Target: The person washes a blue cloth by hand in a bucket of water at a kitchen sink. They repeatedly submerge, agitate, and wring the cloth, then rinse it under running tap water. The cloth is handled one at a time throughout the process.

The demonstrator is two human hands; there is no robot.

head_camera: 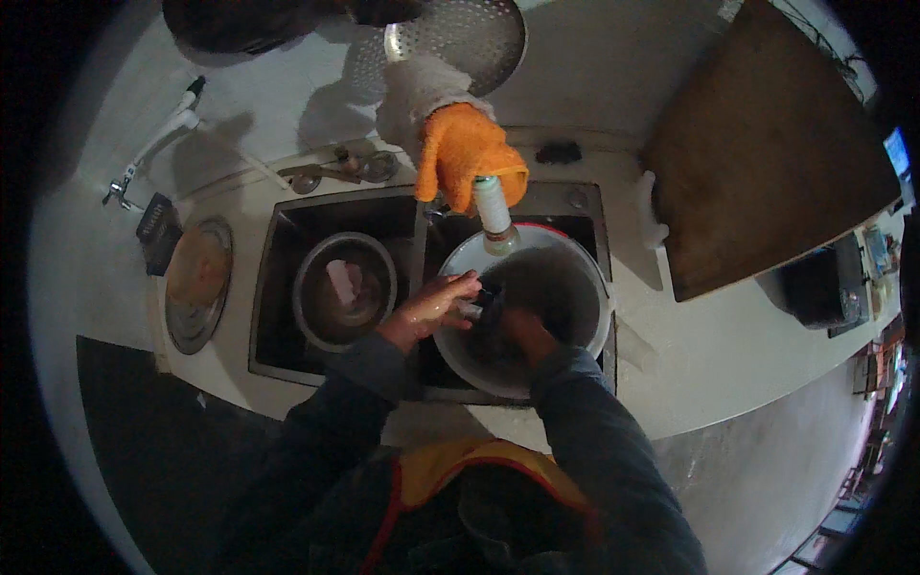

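Observation:
My left hand (435, 309) is wet and reaches over the left rim of a white bucket (596, 345) in the right sink basin. Its fingers are stretched out beside a dark, unclear item inside, and a small pale patch shows below the fingertips. Deeper in the bucket is my right hand (526, 332), dim and blurred, with its fingers hidden. The bucket's contents are too dark to make out. Above its far side hangs a tap spout (494, 208) with a white sleeve and a clear tip. An orange glove (467, 147) drapes over the tap.
A round metal bowl (305, 313) in the left basin holds a pale pink piece (345, 282). Left of the sink lies a round metal lid or tray (180, 327). A large brown board (762, 158) leans at right. A perforated metal strainer (481, 36) hangs on the wall.

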